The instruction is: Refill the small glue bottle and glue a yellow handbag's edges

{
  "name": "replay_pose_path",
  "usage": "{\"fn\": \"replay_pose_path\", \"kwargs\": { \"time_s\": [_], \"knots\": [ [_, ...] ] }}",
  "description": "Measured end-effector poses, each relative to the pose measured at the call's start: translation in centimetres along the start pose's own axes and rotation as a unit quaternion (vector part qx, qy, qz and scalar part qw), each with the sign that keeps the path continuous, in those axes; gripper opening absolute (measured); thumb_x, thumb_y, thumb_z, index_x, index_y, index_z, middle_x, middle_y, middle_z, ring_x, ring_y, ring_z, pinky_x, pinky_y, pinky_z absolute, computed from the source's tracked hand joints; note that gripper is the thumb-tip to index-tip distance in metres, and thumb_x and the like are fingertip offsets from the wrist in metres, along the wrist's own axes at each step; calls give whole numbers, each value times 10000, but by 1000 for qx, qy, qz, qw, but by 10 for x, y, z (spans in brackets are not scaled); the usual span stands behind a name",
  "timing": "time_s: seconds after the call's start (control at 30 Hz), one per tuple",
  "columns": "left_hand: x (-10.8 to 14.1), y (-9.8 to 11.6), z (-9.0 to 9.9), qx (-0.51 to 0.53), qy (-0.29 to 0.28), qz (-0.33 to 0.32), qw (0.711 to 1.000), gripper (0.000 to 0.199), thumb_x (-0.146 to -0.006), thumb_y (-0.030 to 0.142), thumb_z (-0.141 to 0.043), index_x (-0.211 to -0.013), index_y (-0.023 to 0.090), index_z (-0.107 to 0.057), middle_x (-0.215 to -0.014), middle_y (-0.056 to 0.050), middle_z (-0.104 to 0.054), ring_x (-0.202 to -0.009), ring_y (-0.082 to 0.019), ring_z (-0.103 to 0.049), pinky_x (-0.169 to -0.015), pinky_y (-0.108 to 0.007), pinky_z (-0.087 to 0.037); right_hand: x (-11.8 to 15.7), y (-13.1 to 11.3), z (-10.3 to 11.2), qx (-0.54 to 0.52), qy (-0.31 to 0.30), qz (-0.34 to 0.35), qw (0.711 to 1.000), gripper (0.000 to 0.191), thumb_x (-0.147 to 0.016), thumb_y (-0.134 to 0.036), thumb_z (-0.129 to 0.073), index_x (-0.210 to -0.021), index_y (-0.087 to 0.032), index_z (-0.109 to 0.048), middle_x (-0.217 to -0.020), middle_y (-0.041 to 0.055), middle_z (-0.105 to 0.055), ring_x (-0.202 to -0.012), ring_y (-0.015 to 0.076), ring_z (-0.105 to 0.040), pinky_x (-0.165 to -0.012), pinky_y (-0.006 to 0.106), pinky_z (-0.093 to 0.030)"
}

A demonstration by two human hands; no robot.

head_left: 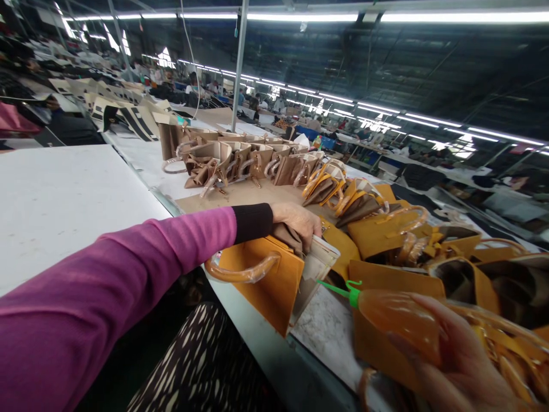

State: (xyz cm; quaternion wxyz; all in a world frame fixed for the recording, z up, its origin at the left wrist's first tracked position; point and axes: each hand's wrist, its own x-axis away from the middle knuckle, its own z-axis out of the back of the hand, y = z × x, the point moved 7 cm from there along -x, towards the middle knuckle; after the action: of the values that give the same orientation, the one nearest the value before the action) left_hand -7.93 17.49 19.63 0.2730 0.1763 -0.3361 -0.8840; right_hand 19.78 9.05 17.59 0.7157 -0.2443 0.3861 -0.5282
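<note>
My left hand (299, 222) is closed on the upper edge of a mustard-yellow handbag (261, 272), at its brown lining. The bag lies tilted at the table's front edge, its plastic-wrapped handle (246, 273) toward me and a pale inner panel (315, 269) showing on the right. In my right hand (454, 349) is a squeeze bottle (398, 317) of amber liquid, fingers wrapped round it. Its thin green nozzle points left, close to the pale panel; whether the tip touches it I cannot tell.
More yellow handbags (386, 229) crowd the table's right side. Brown bags with wrapped handles (253, 157) stand in rows farther back. A white tabletop (72, 200) lies left, beyond a gap. A metal pole (239, 68) rises behind the rows, and people work in the distance.
</note>
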Motion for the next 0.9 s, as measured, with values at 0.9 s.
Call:
{"fn": "replay_pose_path", "kwargs": {
  "time_s": [0.9],
  "knots": [
    [4,11,-9,-50,-25,10,998,124,-626,88,-769,-607,100,-647,-574,-3,-577,-592,-121,-476,-552,-248,-350,32,5,-40,2,-50,82,995,429,-797,-411,-718,-1185,-276,-597,-1117,48,-683,-958,247,-683,-835,312,-566]
  ]
}}
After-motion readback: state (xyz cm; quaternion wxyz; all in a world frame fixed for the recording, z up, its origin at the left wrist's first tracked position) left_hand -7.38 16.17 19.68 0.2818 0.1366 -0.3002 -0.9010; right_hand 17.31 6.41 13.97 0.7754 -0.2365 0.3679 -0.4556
